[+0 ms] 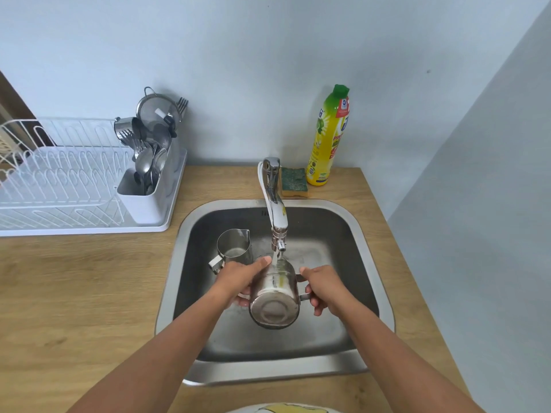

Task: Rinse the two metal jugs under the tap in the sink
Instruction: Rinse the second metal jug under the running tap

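Shiny metal jugs (274, 296), matt steel sink (337, 234), wood-grain counter (89, 293).

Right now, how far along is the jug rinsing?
Nothing looks finished: no jug is on the dish rack. In hand: the left hand and right hand hold the tilted jug under the tap, with water running onto it. Left: the second jug stands upright in the sink; whether it was already rinsed cannot be told.
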